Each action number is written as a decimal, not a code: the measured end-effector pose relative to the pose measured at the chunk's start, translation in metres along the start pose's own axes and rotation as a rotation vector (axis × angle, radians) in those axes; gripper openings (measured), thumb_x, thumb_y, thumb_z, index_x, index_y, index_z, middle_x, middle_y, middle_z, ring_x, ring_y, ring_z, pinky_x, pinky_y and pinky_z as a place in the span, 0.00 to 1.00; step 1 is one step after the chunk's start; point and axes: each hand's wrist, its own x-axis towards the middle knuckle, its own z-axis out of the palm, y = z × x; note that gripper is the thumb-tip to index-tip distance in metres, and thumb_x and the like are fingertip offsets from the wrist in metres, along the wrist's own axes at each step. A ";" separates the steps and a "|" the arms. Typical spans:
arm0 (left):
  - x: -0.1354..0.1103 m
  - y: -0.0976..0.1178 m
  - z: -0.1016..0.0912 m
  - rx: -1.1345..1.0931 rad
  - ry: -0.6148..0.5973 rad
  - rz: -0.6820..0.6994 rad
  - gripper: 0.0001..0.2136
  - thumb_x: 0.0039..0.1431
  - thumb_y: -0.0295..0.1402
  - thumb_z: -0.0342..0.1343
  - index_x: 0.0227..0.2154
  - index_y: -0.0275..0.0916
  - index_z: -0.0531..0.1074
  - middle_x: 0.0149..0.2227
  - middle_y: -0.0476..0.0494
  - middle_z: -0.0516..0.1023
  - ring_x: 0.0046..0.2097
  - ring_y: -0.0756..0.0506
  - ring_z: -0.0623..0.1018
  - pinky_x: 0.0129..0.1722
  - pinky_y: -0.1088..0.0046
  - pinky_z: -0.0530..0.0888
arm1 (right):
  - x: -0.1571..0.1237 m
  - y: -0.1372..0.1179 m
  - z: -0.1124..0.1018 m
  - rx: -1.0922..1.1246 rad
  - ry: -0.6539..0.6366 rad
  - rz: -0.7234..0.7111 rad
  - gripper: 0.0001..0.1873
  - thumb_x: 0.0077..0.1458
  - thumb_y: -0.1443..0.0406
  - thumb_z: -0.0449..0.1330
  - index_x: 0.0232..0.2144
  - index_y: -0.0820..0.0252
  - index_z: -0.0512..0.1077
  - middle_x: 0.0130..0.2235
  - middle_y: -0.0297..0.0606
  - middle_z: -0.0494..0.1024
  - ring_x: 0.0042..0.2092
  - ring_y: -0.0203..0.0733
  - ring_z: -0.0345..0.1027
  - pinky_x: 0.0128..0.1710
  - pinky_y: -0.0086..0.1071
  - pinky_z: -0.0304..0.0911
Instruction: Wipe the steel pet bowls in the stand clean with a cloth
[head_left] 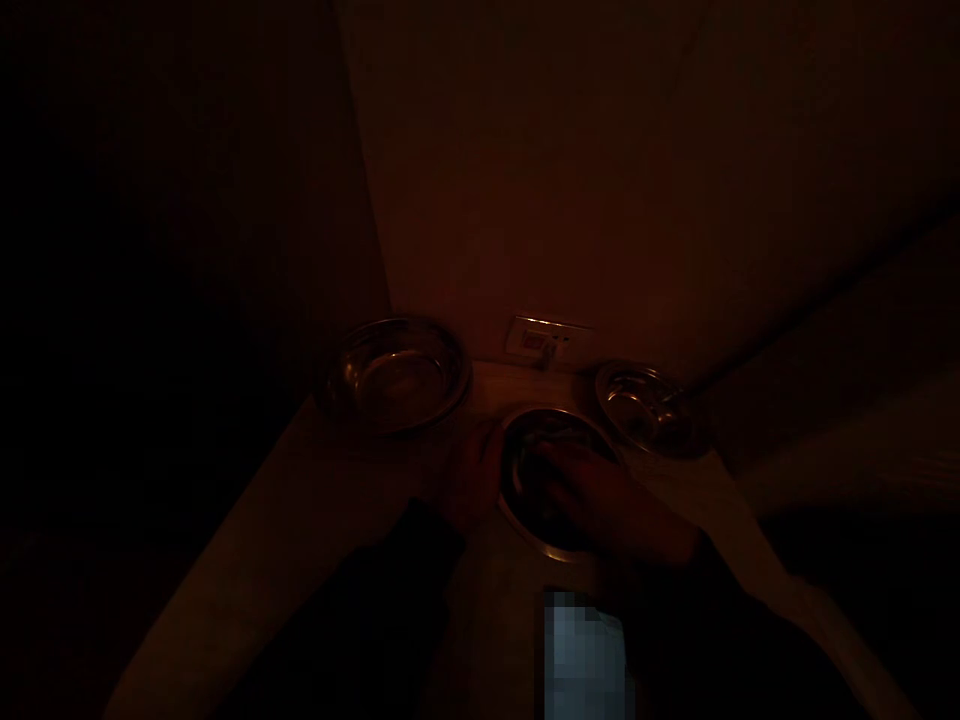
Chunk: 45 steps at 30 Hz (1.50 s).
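Observation:
The picture is very dark. A round bowl (pixel 564 554) with a shiny metal rim stands on a narrow table, in front of me. Against its left side my left hand (pixel 474 475) is closed round the outer wall near the rim. My right hand (pixel 604 500) reaches over the right edge, its fingers bent down inside the bowl. Some dim, thin pieces (pixel 559 436) show near the bowl's far inner side; their kind cannot be made out. Whatever the right fingers hold is too dark to name.
At the back left of the table (pixel 225 560) sits a wide, shiny metal bowl (pixel 401 425). A smaller metal dish (pixel 637 375), with what looks like a spoon in it, stands back right. The wall behind has a socket panel (pixel 551 338). A lit, pixelated screen (pixel 585 660) lies nearest me.

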 end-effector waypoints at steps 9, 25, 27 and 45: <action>0.002 0.001 0.001 -0.004 0.005 -0.016 0.15 0.62 0.34 0.41 0.37 0.35 0.73 0.38 0.41 0.79 0.40 0.45 0.76 0.43 0.70 0.69 | 0.002 -0.012 -0.004 0.033 -0.091 -0.115 0.22 0.57 0.68 0.52 0.54 0.60 0.67 0.56 0.43 0.70 0.56 0.44 0.64 0.57 0.37 0.57; 0.003 -0.009 0.003 -0.005 0.008 0.013 0.17 0.63 0.37 0.42 0.39 0.35 0.74 0.40 0.42 0.79 0.42 0.44 0.77 0.44 0.68 0.70 | -0.002 -0.007 0.000 0.023 -0.062 -0.049 0.20 0.58 0.67 0.50 0.53 0.60 0.66 0.57 0.45 0.69 0.56 0.45 0.64 0.56 0.39 0.58; 0.003 -0.010 0.003 0.007 0.000 0.013 0.17 0.63 0.37 0.42 0.39 0.36 0.74 0.40 0.42 0.79 0.42 0.44 0.77 0.45 0.68 0.69 | -0.001 -0.003 0.003 -0.008 -0.004 0.019 0.20 0.60 0.65 0.48 0.53 0.63 0.66 0.57 0.50 0.69 0.55 0.49 0.65 0.56 0.44 0.58; 0.006 -0.005 -0.002 -0.013 -0.001 -0.043 0.17 0.61 0.38 0.44 0.38 0.35 0.76 0.39 0.43 0.80 0.41 0.43 0.78 0.42 0.68 0.71 | -0.002 -0.010 -0.002 0.108 -0.152 -0.119 0.19 0.57 0.68 0.52 0.51 0.60 0.69 0.53 0.44 0.73 0.53 0.47 0.67 0.54 0.41 0.61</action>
